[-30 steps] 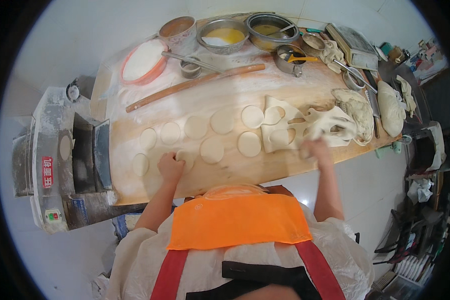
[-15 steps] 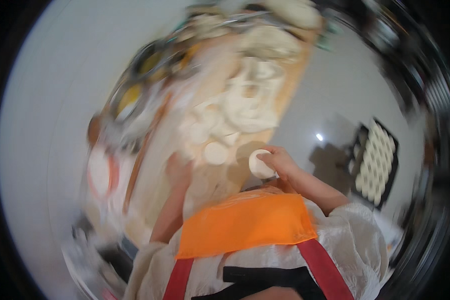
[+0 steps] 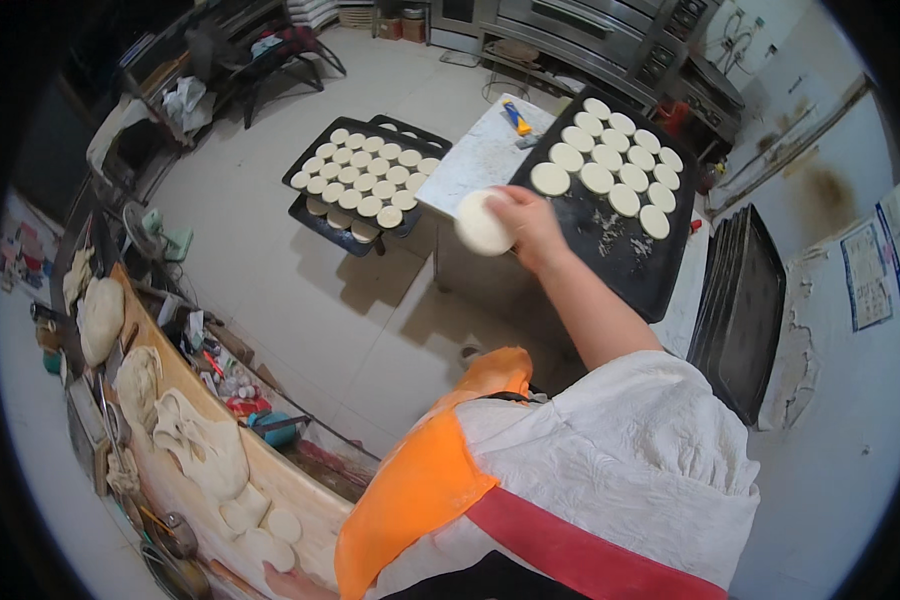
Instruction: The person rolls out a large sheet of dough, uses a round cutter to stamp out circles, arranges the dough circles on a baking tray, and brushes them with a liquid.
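My right hand (image 3: 532, 228) is closed on a round, flat dough disc (image 3: 482, 224), held in the air beside the near left corner of a black baking tray (image 3: 590, 235). The disc is slightly blurred by motion. Pale dough discs (image 3: 597, 178) lie in rows over the far part of that tray, and white flour is scattered on its bare part. At the lower edge my left hand (image 3: 298, 582) shows only in part, its fingers stretched out by a dough piece (image 3: 268, 550) on the wooden worktable (image 3: 315, 520).
Two stacked trays of dough discs (image 3: 365, 172) stand low above the floor. Empty black trays (image 3: 740, 310) lean by the right wall. A metal oven (image 3: 580, 40) is at the back. More dough (image 3: 200, 445) and bowls (image 3: 175, 535) occupy the worktable. A blue-yellow packet (image 3: 517, 118) lies on the white counter.
My view and body have turned right, from the worktable to the tray. My right hand has carried the dough disc over there. My left hand stays by the worktable.
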Demonstrator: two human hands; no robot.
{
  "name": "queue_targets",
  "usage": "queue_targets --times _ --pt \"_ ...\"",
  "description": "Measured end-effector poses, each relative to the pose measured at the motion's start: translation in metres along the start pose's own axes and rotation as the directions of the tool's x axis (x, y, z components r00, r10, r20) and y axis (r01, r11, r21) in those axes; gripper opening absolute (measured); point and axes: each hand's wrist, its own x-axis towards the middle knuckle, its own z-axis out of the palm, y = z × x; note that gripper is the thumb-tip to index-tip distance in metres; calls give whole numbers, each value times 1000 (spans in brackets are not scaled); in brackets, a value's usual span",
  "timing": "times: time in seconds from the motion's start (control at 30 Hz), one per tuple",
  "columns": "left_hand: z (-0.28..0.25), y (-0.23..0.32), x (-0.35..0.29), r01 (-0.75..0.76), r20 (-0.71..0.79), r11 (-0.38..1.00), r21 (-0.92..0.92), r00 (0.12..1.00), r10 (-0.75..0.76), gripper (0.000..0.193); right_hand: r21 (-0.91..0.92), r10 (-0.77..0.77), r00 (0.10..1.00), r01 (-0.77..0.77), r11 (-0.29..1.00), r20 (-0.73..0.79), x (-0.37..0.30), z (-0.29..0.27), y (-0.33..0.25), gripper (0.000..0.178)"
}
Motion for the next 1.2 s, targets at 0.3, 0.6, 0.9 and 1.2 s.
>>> queue_targets --times 0.3,0.6,0.9,1.2 --pt "323 235 -96 209 604 833 -512 778 176 31 -216 42 841 -187 958 -540 79 -231 35 53" --pt "535 406 -324 141 989 981 -136 -33 142 36 56 163 932 -191 980 324 2 -210 -25 56" --pt "537 355 -284 127 934 992 -4 354 -41 39 9 136 919 -143 990 -370 10 -304 -4 50" --pt "357 214 -183 282 673 959 35 702 -231 36 -917 -299 916 -149 369 -269 56 -291 29 33"
